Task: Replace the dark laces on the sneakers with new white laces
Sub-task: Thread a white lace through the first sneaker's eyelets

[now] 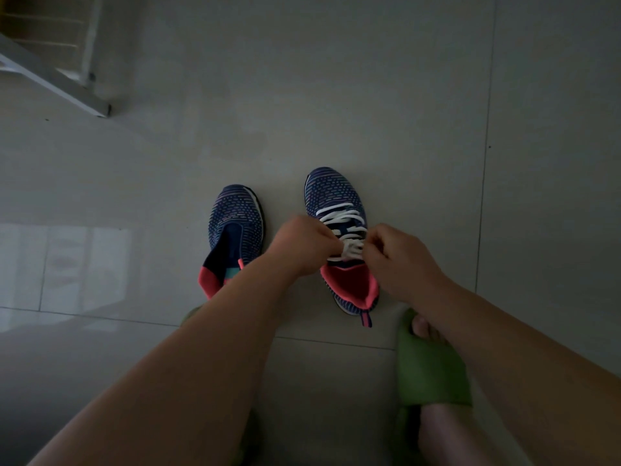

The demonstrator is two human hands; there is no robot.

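Both hands pinch the white lace (347,230) ends at the right sneaker's (339,210) top, left hand (302,243) and right hand (396,257) on either side. The left sneaker (235,223) has no lace.

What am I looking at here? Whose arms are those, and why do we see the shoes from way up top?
There is no machine here. A person wears a camera on the head, so this one picture looks down just as they do. The two arms are theirs. On the tiled floor stand two blue sneakers. The right sneaker already has a white lace threaded through it. The left hand and the right hand each pinch that lace near the top of the shoe. The left sneaker shows no lace at all. Near the bottom you see the person's foot in a green slipper.
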